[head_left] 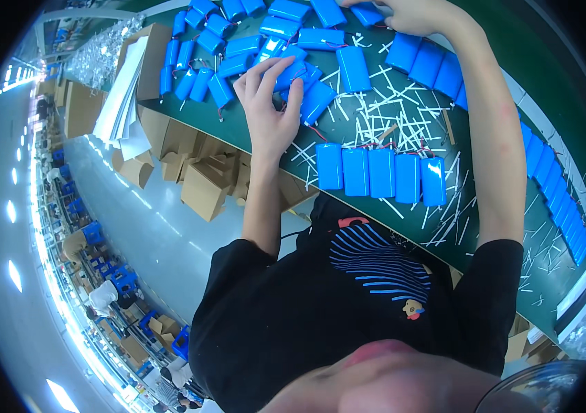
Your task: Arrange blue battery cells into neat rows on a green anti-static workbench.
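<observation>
Left hand (270, 110) curls around one blue battery pack (291, 72) on the green table (485, 248); right hand (410, 14), grip unclear, reaches among loose packs; five packs (381, 173) lie in a row.

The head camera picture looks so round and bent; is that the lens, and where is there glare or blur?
Head view: yes, a fisheye lens bends the green table edge and darkens the corners. Ceiling lights glare as white streaks down the left rim. The row of blue battery packs shows soft sheen and is sharp, as is the left hand; the right hand is cut by the top edge.
</observation>
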`<act>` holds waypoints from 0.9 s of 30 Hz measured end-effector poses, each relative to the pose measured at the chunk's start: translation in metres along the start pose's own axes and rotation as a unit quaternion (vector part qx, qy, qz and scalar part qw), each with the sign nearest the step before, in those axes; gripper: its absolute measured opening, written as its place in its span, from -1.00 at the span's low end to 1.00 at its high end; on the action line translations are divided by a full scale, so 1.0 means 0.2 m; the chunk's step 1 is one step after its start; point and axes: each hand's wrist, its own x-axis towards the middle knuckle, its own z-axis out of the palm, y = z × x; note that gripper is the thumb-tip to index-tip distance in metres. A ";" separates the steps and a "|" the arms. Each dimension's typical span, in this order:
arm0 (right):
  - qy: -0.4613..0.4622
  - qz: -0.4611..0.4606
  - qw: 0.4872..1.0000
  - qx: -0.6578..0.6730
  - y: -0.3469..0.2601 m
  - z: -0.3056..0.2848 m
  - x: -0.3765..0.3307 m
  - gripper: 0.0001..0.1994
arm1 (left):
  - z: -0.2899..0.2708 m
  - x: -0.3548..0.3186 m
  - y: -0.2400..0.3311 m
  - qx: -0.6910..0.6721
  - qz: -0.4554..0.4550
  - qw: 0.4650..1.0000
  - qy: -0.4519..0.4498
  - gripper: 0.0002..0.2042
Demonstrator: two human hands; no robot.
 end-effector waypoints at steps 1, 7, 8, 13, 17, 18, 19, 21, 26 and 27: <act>0.003 -0.006 1.000 -0.001 0.01 0.01 0.00 -0.57 | 0.00 0.00 0.00 -0.004 0.003 1.000 0.002 -0.63; 0.121 -0.129 0.982 0.073 -0.12 -0.03 -0.10 -0.57 | 0.02 0.00 0.05 -0.163 -0.035 0.986 0.012 -0.65; 0.141 -0.158 0.973 0.090 -0.16 -0.05 -0.12 -0.57 | 0.02 -0.01 0.06 -0.164 -0.031 0.986 0.014 -0.65; 0.199 -0.278 0.928 0.148 -0.26 -0.13 -0.20 -0.57 | 0.01 0.00 0.06 -0.119 0.010 0.993 -0.014 -0.62; 0.214 -0.321 0.909 0.159 -0.28 -0.15 -0.23 -0.56 | -0.01 0.00 0.02 0.016 0.098 0.994 -0.050 -0.57; 0.218 -0.325 0.906 0.159 -0.29 -0.16 -0.24 -0.56 | -0.02 0.00 0.02 0.025 0.114 0.992 -0.046 -0.57; 0.220 -0.325 0.906 0.161 -0.30 -0.16 -0.24 -0.56 | -0.02 -0.01 0.01 0.024 0.093 0.995 -0.042 -0.56; 0.227 -0.304 0.915 0.137 -0.33 -0.19 -0.27 -0.58 | -0.02 -0.02 0.01 0.021 0.051 0.998 -0.030 -0.56; 0.167 -0.136 0.976 0.010 -0.47 -0.22 -0.29 -0.63 | 0.00 -0.04 0.00 0.013 0.018 1.000 -0.017 -0.56; 0.145 -0.080 0.986 -0.029 -0.50 -0.22 -0.29 -0.64 | 0.00 -0.03 0.00 0.009 0.013 1.000 -0.012 -0.56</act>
